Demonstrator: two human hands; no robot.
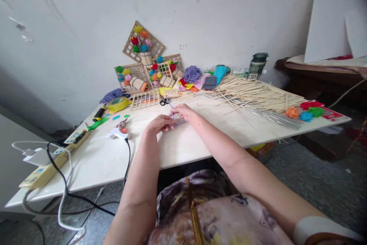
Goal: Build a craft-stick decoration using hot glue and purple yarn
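Close together over the middle of the white table [195, 141], my left hand [163, 123] and my right hand [182, 112] both have their fingers pinched. A thin purple strand of yarn [169, 103] rises from between the fingertips of my right hand. My left fingertips close on its lower part, where more purple shows by the fingers. How it is wound there is too small to make out. Just beyond the hands lie black-handled scissors [164, 102] and a small bamboo-stick lattice [145, 100].
Bamboo lattices with felt flowers [140, 42] lean on the wall. A purple yarn pile [192, 73] and many thin sticks [258, 91] lie behind and right. At left are a white glue gun [118, 133], yellow tape [118, 104] and a power strip [54, 161] with loose cords.
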